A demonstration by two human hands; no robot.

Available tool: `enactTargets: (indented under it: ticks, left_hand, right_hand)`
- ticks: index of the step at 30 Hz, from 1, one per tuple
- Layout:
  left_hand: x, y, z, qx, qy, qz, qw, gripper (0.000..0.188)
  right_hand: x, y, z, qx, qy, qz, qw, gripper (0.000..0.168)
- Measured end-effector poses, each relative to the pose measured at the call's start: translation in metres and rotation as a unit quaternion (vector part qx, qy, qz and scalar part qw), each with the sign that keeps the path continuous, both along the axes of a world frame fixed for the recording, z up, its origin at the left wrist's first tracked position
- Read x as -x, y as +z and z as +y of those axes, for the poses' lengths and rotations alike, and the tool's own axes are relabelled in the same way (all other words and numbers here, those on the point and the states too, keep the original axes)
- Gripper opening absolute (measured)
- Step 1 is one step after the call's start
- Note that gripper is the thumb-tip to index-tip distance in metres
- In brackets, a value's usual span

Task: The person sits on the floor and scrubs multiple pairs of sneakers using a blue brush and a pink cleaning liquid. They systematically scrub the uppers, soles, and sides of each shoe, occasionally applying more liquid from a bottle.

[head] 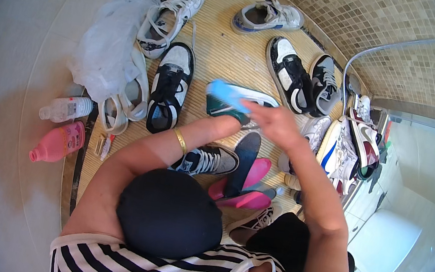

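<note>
My right hand (277, 124) is closed round the end of a light-blue brush (226, 94), blurred by motion. The brush lies over a dark green and white sneaker (260, 96) near the middle of the ribbed mat. My left forearm, with a gold bracelet (180, 140), reaches to this shoe; the left hand itself is hidden, apparently inside the shoe, so its grip does not show. Just below are a black and grey sneaker (211, 160) and several insoles (258, 172), pink and dark grey. A black and white sneaker (172, 86) stands to the left.
More sneakers stand at the top of the mat (215, 41) and in a pile (336, 150) at right, beside a metal hose (350, 63). At left are a plastic bag (109, 37), white sandals (135, 89), a clear bottle (66, 108) and a pink bottle (58, 141).
</note>
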State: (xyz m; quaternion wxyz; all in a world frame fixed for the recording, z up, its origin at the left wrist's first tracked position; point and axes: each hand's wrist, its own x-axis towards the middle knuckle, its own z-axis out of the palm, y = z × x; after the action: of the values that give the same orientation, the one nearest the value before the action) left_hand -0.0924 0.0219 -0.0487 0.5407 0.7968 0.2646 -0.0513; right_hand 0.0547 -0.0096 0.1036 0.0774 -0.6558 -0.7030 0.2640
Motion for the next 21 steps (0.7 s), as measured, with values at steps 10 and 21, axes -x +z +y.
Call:
enactTargets:
  ticks: [10,21]
  left_hand:
    - [0.003,0.003,-0.005,-0.007,-0.03,0.02,0.999,0.033]
    - [0.0,0.009,-0.011,-0.014,-0.042,0.013,0.999,0.032]
  right_hand:
    - [-0.073,0.02,-0.023,0.058,0.0,-0.098,0.993,0.039]
    - [-0.094,0.012,-0.024,0.019,0.022,-0.049,0.998,0.037]
